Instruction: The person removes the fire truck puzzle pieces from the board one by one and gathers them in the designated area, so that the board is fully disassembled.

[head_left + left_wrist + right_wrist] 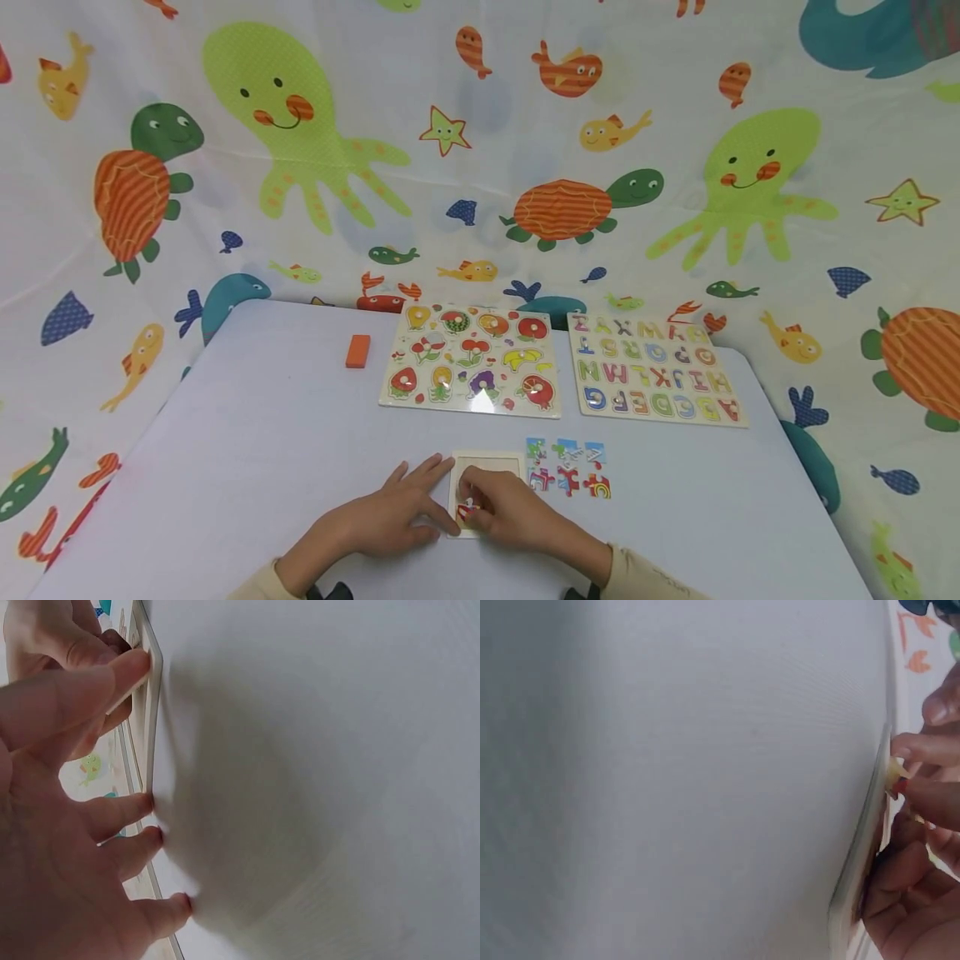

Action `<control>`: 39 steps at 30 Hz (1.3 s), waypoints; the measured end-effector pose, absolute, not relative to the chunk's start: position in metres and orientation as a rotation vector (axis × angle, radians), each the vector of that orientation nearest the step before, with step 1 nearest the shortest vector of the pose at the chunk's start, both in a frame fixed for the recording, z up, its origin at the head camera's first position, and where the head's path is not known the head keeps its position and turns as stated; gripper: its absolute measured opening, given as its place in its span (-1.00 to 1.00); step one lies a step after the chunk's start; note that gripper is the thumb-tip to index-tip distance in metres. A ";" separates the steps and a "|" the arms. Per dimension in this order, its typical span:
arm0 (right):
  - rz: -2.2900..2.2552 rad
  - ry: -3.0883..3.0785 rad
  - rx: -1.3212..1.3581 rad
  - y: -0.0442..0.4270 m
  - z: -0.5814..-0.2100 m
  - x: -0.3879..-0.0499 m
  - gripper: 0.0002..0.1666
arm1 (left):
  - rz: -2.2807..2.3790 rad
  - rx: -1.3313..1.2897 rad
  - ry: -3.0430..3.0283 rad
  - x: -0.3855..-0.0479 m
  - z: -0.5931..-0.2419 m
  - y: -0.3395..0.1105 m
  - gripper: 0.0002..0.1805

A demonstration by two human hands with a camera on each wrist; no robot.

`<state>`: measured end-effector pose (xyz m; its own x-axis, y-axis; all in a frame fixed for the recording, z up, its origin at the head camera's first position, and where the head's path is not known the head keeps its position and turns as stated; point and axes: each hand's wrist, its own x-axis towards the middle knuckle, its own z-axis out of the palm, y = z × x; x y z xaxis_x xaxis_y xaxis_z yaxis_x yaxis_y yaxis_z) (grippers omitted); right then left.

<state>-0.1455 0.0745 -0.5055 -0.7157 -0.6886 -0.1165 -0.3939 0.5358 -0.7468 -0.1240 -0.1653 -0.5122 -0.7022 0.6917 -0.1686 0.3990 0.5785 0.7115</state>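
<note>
A small wooden puzzle tray lies near the front of the table. My right hand reaches over it and pinches a jigsaw piece with red and yellow on it at the tray's lower left corner. In the right wrist view a bit of that piece shows between the fingers. My left hand lies at the tray's left side with fingers spread, and its fingertips touch the tray edge. Several loose jigsaw pieces lie in two rows just right of the tray.
Behind stand a fruit knob puzzle board and, to its right, an alphabet board. An orange block sits left of the fruit board. A sea-animal printed cloth hangs behind the white table.
</note>
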 end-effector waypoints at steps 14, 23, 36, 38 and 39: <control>-1.000 2.366 -0.837 0.157 -0.486 -0.166 -0.78 | 0.834 0.751 2.388 -0.117 -0.486 -0.157 -0.78; -0.965 2.426 -0.858 0.175 -0.503 -0.157 -0.72 | 0.846 0.756 2.390 -0.118 -0.487 -0.159 -0.78; -0.850 2.547 -0.833 0.166 -0.501 -0.151 -0.78 | 0.848 0.756 2.385 -0.118 -0.492 -0.158 -0.79; -0.866 2.533 -0.821 0.166 -0.502 -0.151 -0.78 | 0.849 0.756 2.385 -0.118 -0.492 -0.159 -0.79; -0.866 2.531 -0.815 0.165 -0.503 -0.151 -0.78 | 0.850 0.756 2.384 -0.118 -0.492 -0.159 -0.79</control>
<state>-0.1507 0.1652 -0.5026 -0.7761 -0.6168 -0.1311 -0.4072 0.6489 -0.6427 -0.1181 -0.1587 -0.4919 -0.7240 0.6390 -0.2597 0.3305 0.6519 0.6825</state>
